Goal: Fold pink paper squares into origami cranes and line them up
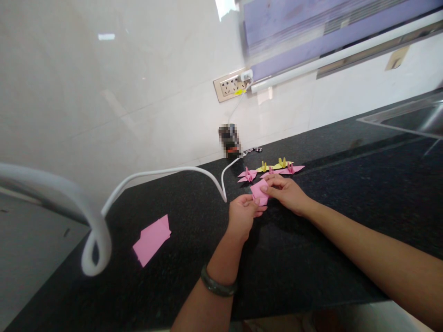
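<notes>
A small folded piece of pink paper (259, 190) is held up between my two hands, above the dark countertop. My left hand (242, 213) pinches its lower left edge between thumb and fingers. At its upper right, my right hand (287, 192) grips it with the thumb in front and the fingers behind. Just beyond the hands stand several folded paper cranes: a pink crane (247, 175) at the left, another pink crane (291, 169) at the right, and a yellow crane (282, 163) behind.
Loose pink paper sheets (152, 240) lie on the black speckled countertop (194, 276) at the left. A thick white cable (166, 170) loops along the wall side to a blurred-out device (230, 140). A wall socket (231, 85) is above, and a sink (408, 117) is at the far right.
</notes>
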### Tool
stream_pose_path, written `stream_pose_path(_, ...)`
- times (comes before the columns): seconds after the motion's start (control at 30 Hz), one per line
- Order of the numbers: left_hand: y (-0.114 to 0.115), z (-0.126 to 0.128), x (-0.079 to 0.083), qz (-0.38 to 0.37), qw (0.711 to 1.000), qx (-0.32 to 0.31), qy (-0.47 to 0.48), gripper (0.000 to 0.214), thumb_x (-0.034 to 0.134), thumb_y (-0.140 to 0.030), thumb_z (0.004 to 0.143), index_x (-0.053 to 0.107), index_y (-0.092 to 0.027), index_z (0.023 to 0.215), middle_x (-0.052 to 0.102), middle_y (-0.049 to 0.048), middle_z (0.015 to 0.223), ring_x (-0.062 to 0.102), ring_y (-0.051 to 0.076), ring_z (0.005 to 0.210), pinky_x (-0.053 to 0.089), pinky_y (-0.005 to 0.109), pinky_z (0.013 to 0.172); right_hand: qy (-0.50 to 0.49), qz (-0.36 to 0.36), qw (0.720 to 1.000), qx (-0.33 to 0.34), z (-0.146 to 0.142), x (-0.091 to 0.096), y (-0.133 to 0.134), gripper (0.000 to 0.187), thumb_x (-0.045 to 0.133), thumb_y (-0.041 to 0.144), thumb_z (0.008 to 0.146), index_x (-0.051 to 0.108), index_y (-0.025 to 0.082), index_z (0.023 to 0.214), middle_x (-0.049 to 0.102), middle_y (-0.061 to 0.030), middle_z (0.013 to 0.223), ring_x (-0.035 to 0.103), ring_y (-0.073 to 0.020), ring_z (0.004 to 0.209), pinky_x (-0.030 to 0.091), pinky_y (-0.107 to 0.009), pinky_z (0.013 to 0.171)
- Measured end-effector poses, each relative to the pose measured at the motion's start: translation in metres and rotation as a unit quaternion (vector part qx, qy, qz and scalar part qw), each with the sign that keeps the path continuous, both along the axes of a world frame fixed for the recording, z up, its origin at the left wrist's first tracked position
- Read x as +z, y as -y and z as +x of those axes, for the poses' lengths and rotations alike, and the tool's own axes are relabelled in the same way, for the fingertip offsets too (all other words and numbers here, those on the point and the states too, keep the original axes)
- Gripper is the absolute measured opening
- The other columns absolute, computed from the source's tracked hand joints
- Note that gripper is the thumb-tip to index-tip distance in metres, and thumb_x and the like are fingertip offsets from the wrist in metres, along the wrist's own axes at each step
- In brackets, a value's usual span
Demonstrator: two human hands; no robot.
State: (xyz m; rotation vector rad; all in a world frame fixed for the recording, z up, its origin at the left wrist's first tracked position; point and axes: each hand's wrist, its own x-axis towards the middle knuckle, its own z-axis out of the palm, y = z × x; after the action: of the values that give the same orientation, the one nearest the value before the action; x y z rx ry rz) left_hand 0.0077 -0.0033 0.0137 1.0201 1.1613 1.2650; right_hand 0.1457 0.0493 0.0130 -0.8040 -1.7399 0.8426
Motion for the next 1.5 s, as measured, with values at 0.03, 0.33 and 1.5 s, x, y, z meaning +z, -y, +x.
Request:
stream_pose_path(0.03,0.0002,0.0000,0.0000,0.000,1.000,-0.003,0.004,0.025,0.061,-0.025,0.062,0.053,-0.009,0.080,0.062,0.0084,0.069,0.059,0.014,0.057,0.045,0.021,0.050,-0.004,0.000,1.000,-0.003,0.0001,-0.0004,-0.0004,0.015,0.054,0.032,0.069,0.061,0.019,0.069,0.055,-0.0024,0.087,0.049,-0.0162,0.085,0.036,-0.030,0.080)
stream_pose_path(0.33,0.0007,0.0004,0.0004,0.000,1.000,0.000,-0.013,0.026,0.061,-0.026,0.062,0.054,-0.009,0.080,0.062,0.0087,0.068,0.060,0.014,0.058,0.045,0.021,0.051,-0.010,0.003,1.000,-0.011,-0.0002,0.0029,0.0010,0.015,0.056,0.033,0.067,0.060,0.019,0.064,0.054,-0.0026,0.089,0.048,-0.0163,0.087,0.033,-0.032,0.084)
stream_pose_path(1.5,0.0014,0.0020,-0.0011,0.029,0.998,-0.007,-0.062,0.027,0.052,-0.034,0.069,0.055,-0.009,0.080,0.062,0.0097,0.071,0.060,0.014,0.058,0.046,0.022,0.051,0.070,0.020,0.996,0.050,0.0031,0.0054,0.0023,0.015,0.054,0.029,0.068,0.065,0.020,0.073,0.053,-0.0032,0.090,0.049,-0.0176,0.083,0.038,-0.031,0.075)
